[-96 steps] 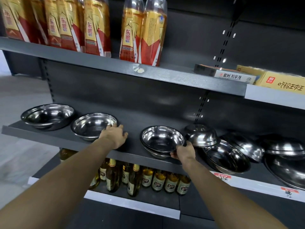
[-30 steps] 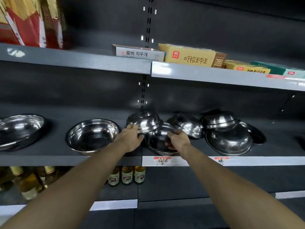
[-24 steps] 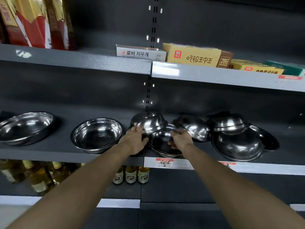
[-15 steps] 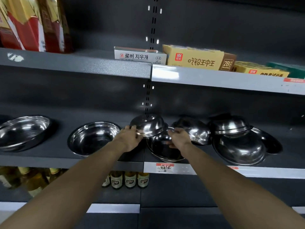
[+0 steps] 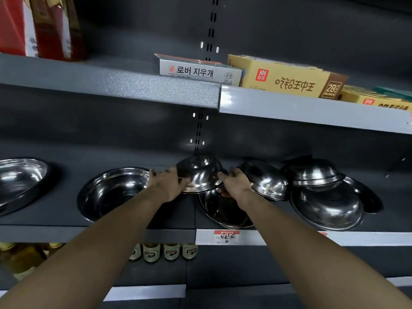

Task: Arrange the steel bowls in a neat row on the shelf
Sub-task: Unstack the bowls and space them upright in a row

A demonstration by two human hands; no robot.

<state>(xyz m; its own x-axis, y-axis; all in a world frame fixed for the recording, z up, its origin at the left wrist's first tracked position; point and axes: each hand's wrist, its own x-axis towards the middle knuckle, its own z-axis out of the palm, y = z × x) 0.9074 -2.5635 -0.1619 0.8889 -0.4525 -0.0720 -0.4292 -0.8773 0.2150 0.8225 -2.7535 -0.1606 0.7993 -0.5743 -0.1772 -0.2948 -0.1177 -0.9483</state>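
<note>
Both hands hold one upturned bowl (image 5: 200,173) by its rim: the left hand (image 5: 168,184) grips the near-left edge, the right hand (image 5: 236,184) the right edge. It sits tilted over an upright bowl (image 5: 223,210) just below the right hand, on the shelf (image 5: 95,233). Left of the left hand stands an open bowl (image 5: 113,192). Right of the right hand lies a jumble of bowls (image 5: 321,192).

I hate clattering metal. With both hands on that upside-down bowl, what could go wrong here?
The upturned bowl, held by the left hand and right hand, overlaps an upright bowl near the shelf edge; lifting might nudge it off. The tilted bowl beside it could slide.
</note>
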